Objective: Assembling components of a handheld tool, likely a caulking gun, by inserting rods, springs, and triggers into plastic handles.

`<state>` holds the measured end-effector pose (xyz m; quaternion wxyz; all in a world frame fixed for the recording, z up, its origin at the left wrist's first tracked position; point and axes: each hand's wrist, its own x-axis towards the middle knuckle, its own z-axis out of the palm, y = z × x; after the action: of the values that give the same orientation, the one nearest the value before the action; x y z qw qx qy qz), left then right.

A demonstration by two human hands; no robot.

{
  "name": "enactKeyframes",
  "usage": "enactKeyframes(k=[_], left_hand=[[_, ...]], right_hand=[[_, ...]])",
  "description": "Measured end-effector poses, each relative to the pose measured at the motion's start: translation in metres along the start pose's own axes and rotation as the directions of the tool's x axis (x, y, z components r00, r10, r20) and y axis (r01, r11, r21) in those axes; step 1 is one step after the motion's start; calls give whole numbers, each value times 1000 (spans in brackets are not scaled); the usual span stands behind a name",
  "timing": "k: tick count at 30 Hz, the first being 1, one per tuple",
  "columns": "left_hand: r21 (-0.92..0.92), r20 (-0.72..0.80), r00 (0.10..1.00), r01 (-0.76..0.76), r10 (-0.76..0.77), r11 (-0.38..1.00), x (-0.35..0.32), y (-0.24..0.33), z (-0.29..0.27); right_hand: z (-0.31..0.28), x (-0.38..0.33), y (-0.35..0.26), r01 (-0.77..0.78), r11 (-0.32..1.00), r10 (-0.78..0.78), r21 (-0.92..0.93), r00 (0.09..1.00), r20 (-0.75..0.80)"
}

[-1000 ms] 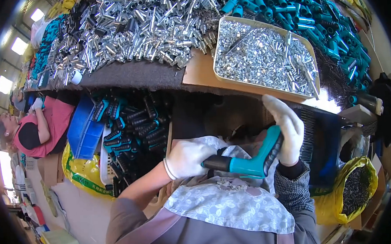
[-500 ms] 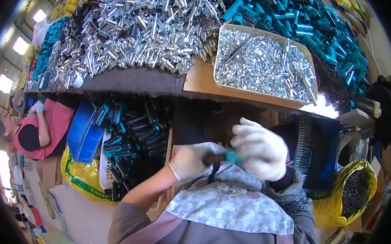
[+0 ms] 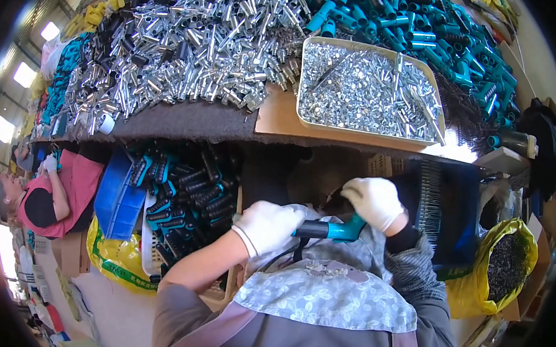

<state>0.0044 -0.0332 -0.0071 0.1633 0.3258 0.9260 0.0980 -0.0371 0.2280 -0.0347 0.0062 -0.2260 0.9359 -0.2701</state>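
Both my hands wear white gloves and meet just below the table edge, over my lap. My left hand is closed around the black end of a teal-and-black handle. My right hand grips the teal end of the same handle from above. A dark cord runs down from the handle across my patterned apron. Above my hands, on the table, a shallow tray holds a heap of small silver metal parts.
The table carries a big pile of silver metal tubes and teal-and-black handles. More handles fill a bin under the table beside a blue crate. Yellow sacks stand at right and left. Another person works at far left.
My right hand came down from the table's underside and closed over the teal end. The handle, first angled upward, now lies level between both hands.
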Motion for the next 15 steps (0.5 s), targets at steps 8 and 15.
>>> enactKeyframes(k=[8, 15], left_hand=[[185, -731, 623, -212, 278, 960, 55, -64, -82], [118, -607, 729, 476, -317, 871, 111, -194, -111]], right_hand=[[25, -1, -34, -414, 455, 11, 788, 888, 461], [30, -10, -35, -258, 472, 45, 843, 962, 269]])
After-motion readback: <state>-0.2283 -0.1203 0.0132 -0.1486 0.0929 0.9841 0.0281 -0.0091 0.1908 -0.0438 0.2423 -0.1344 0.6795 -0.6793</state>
